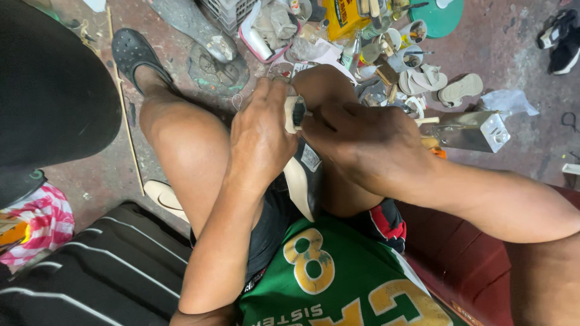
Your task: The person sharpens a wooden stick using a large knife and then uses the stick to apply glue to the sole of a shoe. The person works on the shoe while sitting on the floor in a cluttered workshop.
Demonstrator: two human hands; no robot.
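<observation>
Between my knees, I have a cream high-heeled shoe (300,175) lying sole-up on my lap. My left hand (261,136) is wrapped around its heel (294,113), and my right hand (368,142) pinches the heel tip from the other side.

A stained concrete floor (501,42) is seen, strewn with work clutter. A pale shoe sole (460,89), a metal box (474,131), a green round lid (444,17) and small cans (406,43) are laid directly on it. A dark clog (130,53) and a thin wooden stick (125,108) are set at the left.
</observation>
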